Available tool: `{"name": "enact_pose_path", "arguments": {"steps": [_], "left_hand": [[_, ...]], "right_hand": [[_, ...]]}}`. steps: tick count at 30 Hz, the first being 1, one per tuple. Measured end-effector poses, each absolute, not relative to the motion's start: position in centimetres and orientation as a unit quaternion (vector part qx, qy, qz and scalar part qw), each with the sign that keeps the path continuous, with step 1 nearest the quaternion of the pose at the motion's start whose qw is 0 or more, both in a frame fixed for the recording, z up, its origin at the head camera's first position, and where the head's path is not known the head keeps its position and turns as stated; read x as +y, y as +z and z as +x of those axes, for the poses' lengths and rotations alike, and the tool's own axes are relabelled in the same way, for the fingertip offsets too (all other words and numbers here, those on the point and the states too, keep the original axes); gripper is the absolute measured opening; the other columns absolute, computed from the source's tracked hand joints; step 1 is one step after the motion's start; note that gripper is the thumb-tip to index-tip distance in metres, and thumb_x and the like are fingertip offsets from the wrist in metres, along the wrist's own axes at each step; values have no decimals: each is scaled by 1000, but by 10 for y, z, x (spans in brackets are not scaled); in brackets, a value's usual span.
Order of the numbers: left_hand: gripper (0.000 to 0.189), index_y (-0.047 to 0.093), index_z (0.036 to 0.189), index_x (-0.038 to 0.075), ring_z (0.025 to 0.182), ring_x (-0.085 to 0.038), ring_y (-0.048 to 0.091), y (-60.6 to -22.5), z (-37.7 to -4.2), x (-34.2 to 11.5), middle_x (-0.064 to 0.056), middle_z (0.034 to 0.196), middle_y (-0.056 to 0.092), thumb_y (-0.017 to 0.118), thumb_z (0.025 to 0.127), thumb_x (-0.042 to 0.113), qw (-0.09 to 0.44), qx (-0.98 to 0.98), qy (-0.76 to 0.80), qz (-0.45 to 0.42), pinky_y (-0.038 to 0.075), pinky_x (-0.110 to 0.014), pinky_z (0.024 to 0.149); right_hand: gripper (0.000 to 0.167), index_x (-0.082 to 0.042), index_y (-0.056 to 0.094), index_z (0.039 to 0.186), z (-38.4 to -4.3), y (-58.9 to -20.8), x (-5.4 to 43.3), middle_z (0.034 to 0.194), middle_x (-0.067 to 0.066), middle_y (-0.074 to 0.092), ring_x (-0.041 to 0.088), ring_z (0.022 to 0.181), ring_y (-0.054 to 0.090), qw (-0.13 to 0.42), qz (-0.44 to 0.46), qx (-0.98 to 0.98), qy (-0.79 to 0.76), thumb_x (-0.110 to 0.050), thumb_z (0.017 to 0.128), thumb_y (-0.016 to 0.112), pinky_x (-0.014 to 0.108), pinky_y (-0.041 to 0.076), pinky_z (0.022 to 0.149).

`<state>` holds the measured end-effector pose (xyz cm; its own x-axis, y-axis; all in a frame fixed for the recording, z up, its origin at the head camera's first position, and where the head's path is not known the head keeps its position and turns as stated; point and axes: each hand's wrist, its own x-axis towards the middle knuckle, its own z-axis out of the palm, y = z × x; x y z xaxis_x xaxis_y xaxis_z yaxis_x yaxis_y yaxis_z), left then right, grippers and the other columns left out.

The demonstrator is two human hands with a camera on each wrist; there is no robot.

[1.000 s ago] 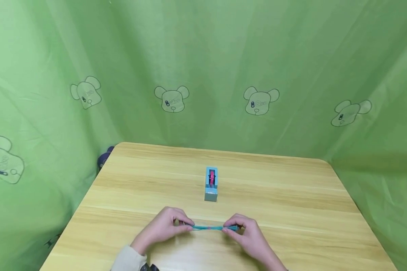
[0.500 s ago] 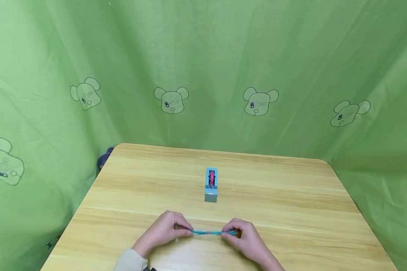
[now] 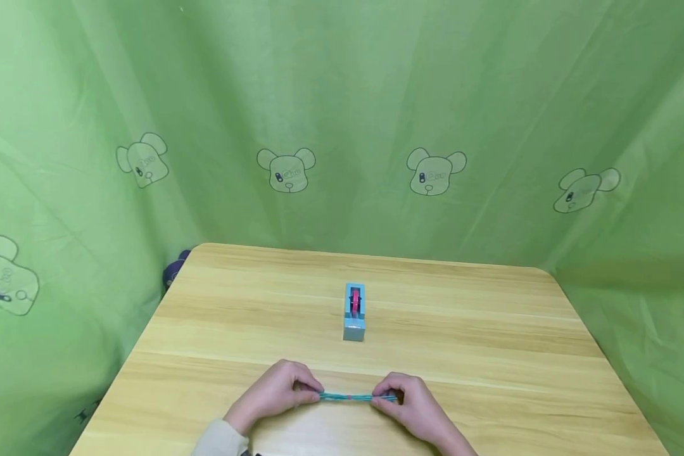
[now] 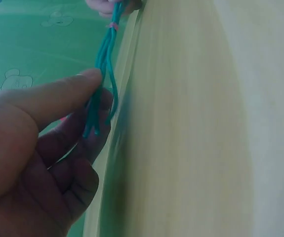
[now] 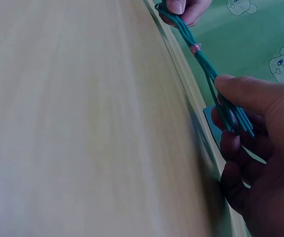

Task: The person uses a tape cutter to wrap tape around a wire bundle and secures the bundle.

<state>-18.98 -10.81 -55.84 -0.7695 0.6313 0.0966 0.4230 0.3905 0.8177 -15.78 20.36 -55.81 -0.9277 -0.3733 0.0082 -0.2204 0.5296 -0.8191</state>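
Note:
A thin bundle of teal cords (image 3: 336,396) stretches between both hands, with a narrow pink band (image 5: 195,48) wrapped round its middle. My left hand (image 3: 282,389) pinches one end between thumb and fingertips. At the other end, my right hand (image 3: 407,405) pinches it the same way. In the left wrist view, several loose cord ends hang past the thumb (image 4: 65,96). The right wrist view shows cord ends (image 5: 243,121) spread out below the thumb. Beyond the hands, a blue tape dispenser (image 3: 354,326) with a pink roll stands untouched.
The wooden table (image 3: 490,316) has rounded far corners. A green curtain (image 3: 353,95) printed with bear heads surrounds it on the sides and back. Something dark purple (image 3: 173,269) shows behind the table's far left corner.
Both hands have drawn the cord bundle slightly toward me, keeping their pinch at its two ends. The tape dispenser has stayed in its place on the table.

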Motion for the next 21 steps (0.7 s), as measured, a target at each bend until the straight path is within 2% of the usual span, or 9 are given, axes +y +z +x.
{"name": "enact_pose_path", "arguments": {"steps": [6, 12, 21], "left_hand": [[10, 79, 96, 17, 81, 1, 62, -561, -191, -107, 12, 90, 71, 77, 87, 15, 112, 825, 441, 336, 52, -21, 74], [9, 80, 95, 17, 82, 1, 61, -563, -192, -108, 14, 89, 69, 77, 87, 15, 106, 826, 435, 343, 52, -21, 74], [9, 80, 92, 18, 80, 2, 59, -567, -193, -106, 17, 87, 66, 78, 85, 13, 98, 835, 426, 335, 51, -20, 74]], "right_hand": [[5, -27, 74, 91, -159, -560, 204, 87, -13, 67, 8, 72, 54, 86, -178, 872, -448, -31, 88, 76, 25, 48, 63], [6, -25, 75, 91, -159, -561, 203, 86, -14, 66, 8, 75, 57, 93, -184, 873, -443, -30, 88, 75, 26, 50, 67], [4, -26, 73, 86, -161, -561, 201, 87, -12, 61, 8, 75, 55, 90, -186, 886, -415, -27, 88, 77, 24, 49, 66]]}}
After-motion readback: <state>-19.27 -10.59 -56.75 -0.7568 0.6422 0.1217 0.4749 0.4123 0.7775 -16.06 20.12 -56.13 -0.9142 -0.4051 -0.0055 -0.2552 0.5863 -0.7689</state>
